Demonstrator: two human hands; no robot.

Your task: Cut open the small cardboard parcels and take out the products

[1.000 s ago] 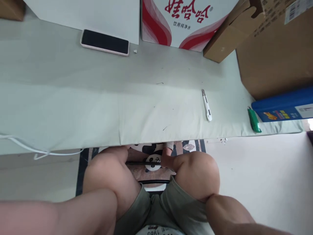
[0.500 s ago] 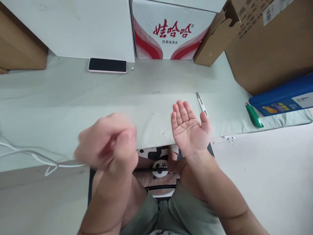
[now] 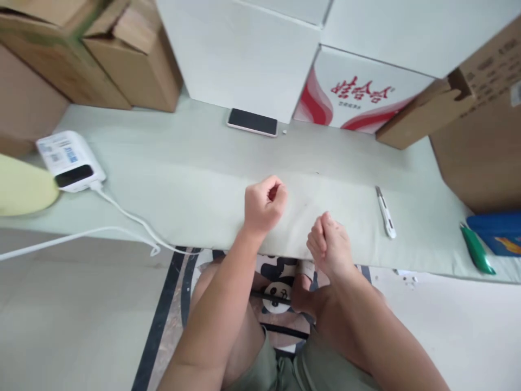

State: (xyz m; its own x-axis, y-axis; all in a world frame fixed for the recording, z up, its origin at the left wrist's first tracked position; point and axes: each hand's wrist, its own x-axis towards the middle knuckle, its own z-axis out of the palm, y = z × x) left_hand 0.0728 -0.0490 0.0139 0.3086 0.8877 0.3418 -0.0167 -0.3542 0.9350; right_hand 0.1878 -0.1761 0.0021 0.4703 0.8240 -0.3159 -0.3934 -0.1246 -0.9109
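My left hand (image 3: 264,205) is closed in a fist above the front part of the covered table (image 3: 191,174). A dark hollow shows inside the curl of its fingers, and I see nothing held there. To its right, lower down by the table's front edge, my right hand (image 3: 330,243) is also closed, its fingers folded in towards the palm with no object visible. The two hands are apart. A white utility knife (image 3: 385,213) lies on the table to the right of my right hand. Farther back, a phone (image 3: 252,122) rests with its dark screen up.
White cartons (image 3: 240,54), one a red-printed box (image 3: 358,98), stand along the back. Brown boxes (image 3: 138,60) stand at the left. A white device (image 3: 71,163) with a cable (image 3: 134,217) lies there. A green object (image 3: 477,250) lies near a blue case (image 3: 496,231) at right.
My right hand has gone from an open, upturned palm to closed. My left fist has moved forward, away from my body. The view has swung left, bringing the white device into sight.
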